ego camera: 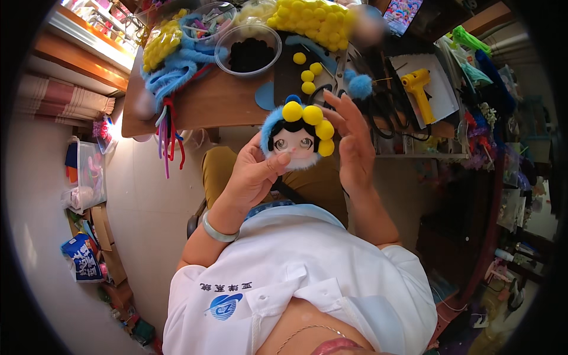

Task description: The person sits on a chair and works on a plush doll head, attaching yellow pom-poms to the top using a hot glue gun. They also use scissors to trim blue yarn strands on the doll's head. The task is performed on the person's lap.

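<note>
My left hand [259, 171] grips a small doll head [293, 144] by its lower edge, thumb pressed below the mouth. Black hair pieces, large eyes and a light blue fuzzy border frame the pale face. Several yellow pom-poms [313, 115] run from the top of the head down its right side in the picture, and a dark blue pom-pom [293, 99] sits at the crown. Beside those yellow balls is my right hand [353, 137], its fingers apart and raised. Whether a fingertip touches the head cannot be made out.
On the wooden table [208, 113] are a clear bowl of black pom-poms [251, 53], loose yellow pom-poms [307, 76], scissors [341, 71], blue fuzzy stems [171, 80] and a bag of yellow pom-poms [315, 20]. A yellow glue gun [418, 91] rests on a white sheet at the right.
</note>
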Tool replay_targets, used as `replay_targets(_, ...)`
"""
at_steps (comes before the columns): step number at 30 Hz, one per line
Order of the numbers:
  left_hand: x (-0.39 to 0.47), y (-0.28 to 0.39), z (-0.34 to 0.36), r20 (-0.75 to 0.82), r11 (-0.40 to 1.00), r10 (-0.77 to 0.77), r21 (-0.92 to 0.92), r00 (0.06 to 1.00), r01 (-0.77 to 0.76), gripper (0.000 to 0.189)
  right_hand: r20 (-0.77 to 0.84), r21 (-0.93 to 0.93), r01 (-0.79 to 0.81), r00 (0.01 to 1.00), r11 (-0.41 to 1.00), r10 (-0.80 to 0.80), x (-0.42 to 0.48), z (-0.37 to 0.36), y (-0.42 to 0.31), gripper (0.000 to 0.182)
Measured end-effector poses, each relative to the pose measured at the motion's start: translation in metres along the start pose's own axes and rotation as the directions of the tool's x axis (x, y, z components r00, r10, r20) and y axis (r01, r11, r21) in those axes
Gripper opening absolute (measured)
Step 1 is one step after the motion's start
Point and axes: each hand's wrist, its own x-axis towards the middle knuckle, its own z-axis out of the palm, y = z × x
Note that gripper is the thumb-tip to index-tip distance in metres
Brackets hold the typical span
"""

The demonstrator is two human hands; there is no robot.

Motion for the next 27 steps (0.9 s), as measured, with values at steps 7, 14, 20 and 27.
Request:
replay_targets(7,-0.006,0.000,0.003,0.015,0.999,-0.009,-0.030,1.000,0.010,0.054,0.123,-0.046,0.050,0.991,0.998,-0.044,0.007,0.006,0.009,0.046)
replay_targets(14,-0.008,-0.001,-0.001,0.045,1.000,-0.009,-0.018,0.999,0.010,0.057,0.066,0.188,-0.049,0.997,0.981,0.037,-0.002,0.017,0.014,0.048)
replay_targets(20,-0.006,0.001,0.007,0.027,1.000,-0.014,-0.009,1.000,0.014,0.056,0.042,0.025,0.071,0.997,0.997,-0.072,0.004,0.007,0.008,0.051)
replay_targets(27,-0.003,-0.004,0.006,0.024,0.998,-0.056,-0.010,0.998,0.057,0.056,0.114,-0.174,0.084,0.991,0.981,-0.065,0.002,-0.001,0.020,0.056)
